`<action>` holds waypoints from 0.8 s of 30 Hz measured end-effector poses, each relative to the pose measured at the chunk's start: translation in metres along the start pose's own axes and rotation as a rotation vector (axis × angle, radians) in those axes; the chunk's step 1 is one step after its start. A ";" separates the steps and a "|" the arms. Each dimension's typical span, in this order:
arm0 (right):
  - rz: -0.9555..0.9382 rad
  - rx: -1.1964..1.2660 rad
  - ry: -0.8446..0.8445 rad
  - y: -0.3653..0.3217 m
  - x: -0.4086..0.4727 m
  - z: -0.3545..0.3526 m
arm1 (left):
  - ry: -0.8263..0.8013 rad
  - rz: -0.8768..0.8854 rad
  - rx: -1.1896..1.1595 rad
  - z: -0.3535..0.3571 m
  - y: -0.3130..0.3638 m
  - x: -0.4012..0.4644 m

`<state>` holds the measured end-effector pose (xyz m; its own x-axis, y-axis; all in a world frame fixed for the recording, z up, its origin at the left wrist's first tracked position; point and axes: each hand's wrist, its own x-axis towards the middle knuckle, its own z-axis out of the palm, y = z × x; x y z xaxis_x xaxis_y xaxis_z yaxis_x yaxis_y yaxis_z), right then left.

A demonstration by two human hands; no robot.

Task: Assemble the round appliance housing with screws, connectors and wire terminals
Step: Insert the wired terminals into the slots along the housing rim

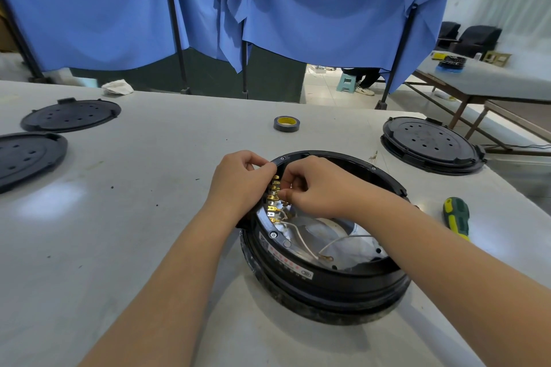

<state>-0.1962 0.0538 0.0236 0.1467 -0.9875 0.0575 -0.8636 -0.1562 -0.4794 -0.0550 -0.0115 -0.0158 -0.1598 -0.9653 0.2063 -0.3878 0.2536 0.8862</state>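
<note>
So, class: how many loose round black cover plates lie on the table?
3: two at the far left, one behind the other, and one at the far right, apparently resting on another black part.

Both hands work at a row of brass terminals (273,199) inside the round black housing (323,271): left hand (241,180) gripping the rim, right hand (313,186) pinching at the terminals.

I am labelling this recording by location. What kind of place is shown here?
Probably a small assembly workshop. An open round housing with brass terminals sits on a plain worktable, with a screwdriver, a tape roll and spare black covers around it.
</note>
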 end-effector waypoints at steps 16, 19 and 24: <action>0.014 -0.030 0.028 -0.001 0.001 0.002 | 0.027 0.014 0.209 -0.005 0.008 -0.006; 0.014 -0.036 0.028 -0.002 0.002 0.002 | 0.022 0.008 0.203 -0.006 0.008 -0.005; -0.004 -0.069 0.024 -0.003 0.000 0.002 | -0.008 -0.005 0.184 -0.005 0.010 -0.005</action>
<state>-0.1928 0.0538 0.0233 0.1393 -0.9869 0.0812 -0.8944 -0.1606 -0.4174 -0.0533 -0.0042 -0.0061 -0.1646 -0.9662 0.1983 -0.5478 0.2567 0.7962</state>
